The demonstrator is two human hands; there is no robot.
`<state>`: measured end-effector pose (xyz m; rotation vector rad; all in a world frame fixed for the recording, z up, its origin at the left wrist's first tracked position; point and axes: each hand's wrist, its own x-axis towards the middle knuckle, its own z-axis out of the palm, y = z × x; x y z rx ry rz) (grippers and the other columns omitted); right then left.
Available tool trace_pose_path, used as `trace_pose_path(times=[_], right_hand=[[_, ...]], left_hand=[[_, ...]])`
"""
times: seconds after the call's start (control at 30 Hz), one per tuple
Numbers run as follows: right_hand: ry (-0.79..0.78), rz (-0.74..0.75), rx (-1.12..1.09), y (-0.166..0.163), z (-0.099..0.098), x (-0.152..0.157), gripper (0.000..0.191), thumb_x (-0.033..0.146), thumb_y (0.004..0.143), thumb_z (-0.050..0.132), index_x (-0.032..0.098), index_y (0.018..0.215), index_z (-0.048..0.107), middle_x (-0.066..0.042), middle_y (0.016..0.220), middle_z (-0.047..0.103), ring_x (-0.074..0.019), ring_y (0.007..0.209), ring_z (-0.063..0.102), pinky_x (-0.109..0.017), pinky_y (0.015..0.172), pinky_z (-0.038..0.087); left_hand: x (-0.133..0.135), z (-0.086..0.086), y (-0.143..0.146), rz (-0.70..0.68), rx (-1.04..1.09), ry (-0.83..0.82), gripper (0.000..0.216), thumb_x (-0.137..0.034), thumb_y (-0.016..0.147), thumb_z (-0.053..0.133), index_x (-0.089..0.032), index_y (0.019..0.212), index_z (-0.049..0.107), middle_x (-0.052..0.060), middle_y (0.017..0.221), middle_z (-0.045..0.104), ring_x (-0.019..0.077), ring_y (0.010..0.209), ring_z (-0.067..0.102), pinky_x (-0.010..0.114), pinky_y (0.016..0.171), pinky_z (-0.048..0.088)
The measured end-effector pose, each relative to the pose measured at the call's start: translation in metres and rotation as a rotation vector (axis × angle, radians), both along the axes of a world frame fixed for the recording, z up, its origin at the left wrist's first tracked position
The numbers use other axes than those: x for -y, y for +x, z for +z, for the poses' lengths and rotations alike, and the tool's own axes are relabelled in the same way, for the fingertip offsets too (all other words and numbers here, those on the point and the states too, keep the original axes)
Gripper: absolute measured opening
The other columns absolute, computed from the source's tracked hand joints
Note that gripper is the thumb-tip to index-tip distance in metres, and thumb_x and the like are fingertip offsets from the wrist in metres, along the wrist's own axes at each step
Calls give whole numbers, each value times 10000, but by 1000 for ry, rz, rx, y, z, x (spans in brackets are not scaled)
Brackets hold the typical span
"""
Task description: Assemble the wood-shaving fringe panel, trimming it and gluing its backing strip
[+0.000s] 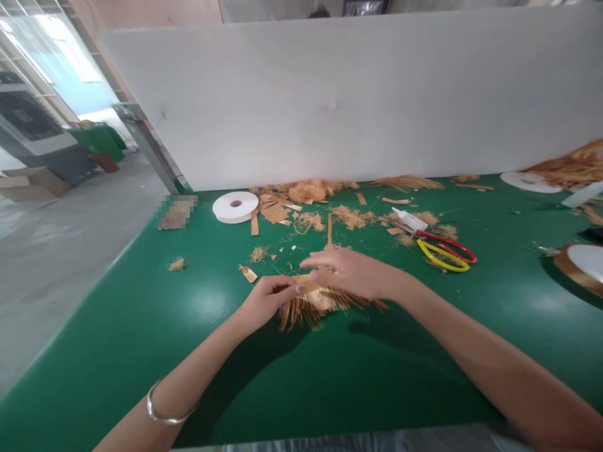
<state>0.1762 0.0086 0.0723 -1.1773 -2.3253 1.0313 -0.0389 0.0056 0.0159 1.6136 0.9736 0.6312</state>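
Note:
My left hand point(272, 299) pinches the left end of a tan strip with a hanging brown fringe point(308, 307), low over the green table. Over the right part of that fringed strip is my right hand point(351, 271), fingers stretched out to the left and held a little apart. Its fingertips overlap the strip's top edge; whether they touch it I cannot tell. A narrow brown strip point(330, 231) lies just behind the right hand. Left of the fringe rests a small tan piece point(248, 274) with a darker end.
Scissors point(443, 248) with red and yellow handles lie right of my hands, beside a white squeeze bottle point(409, 219). A white ribbon roll point(235, 207) and fibre scraps point(311, 189) line the back, before a white board point(330, 100). Another roll point(584, 267) sits far right.

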Motion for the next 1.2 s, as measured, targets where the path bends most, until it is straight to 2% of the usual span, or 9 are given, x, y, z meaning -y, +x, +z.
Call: trace_pose_path(times=[0.07,0.2,0.3,0.4,0.57,0.67,0.97,1.07,1.2], right_hand=[[10,22,2,-9,-10,7,346,496,856,487,242,971,691,-62,1146,639,-279,1185,491,-400,930,416],[169,-119,-157,-25,-30,17,272,393,854,516,207,700,642,-56,940,672,-229,1071,540,-358,881,404],[75,-282,-271,-37,-44,27,328,450,863,481,195,698,604,-33,753,620,-160,722,566,-285,637,416],[-120,-303,-394,-49,-55,40,392,504,863,455,186,658,559,10,586,514,-103,499,458,-242,484,328],[-107,-379,-505,-60,-57,51,385,488,856,482,182,624,513,33,528,419,-88,483,400,-231,475,289],[-42,-487,-528,-59,-55,49,377,485,864,467,179,653,530,35,539,395,-86,488,363,-234,475,269],[-57,-414,-421,-57,-65,46,390,513,857,460,184,687,581,34,498,423,-100,475,390,-241,477,288],[-155,-415,-496,-50,-65,39,379,517,866,442,189,815,624,29,508,466,-108,464,420,-249,473,327],[-127,-582,-745,-18,-62,10,409,534,870,408,200,784,627,19,517,474,-119,488,446,-302,602,445]], left_hand=[[0,3,-1,13,20,0,339,-457,754,611,-135,649,629,-40,497,433,71,469,352,208,463,252],[-1,10,-3,151,127,-17,248,-382,669,711,-138,683,672,-18,578,532,75,533,402,202,499,282],[-2,12,-3,299,280,-131,220,-317,625,757,-139,629,628,-33,559,510,60,518,405,183,485,289],[-2,12,-3,359,481,-320,232,-266,601,778,-140,611,584,-38,551,515,55,499,457,165,475,335],[0,14,0,430,774,-548,247,-117,666,715,-149,897,636,8,715,647,74,585,584,159,543,469],[1,14,1,420,865,-624,151,-85,767,619,-109,915,627,62,833,675,61,603,598,131,530,486],[2,17,-2,372,726,-483,219,-14,799,569,-88,1004,590,97,812,699,92,619,651,139,575,546],[-3,19,-5,426,807,-512,201,16,802,539,-91,967,575,87,794,689,125,711,683,116,534,540],[-14,20,-14,581,920,-562,159,28,835,477,-88,907,559,63,781,670,97,692,686,74,517,534]])
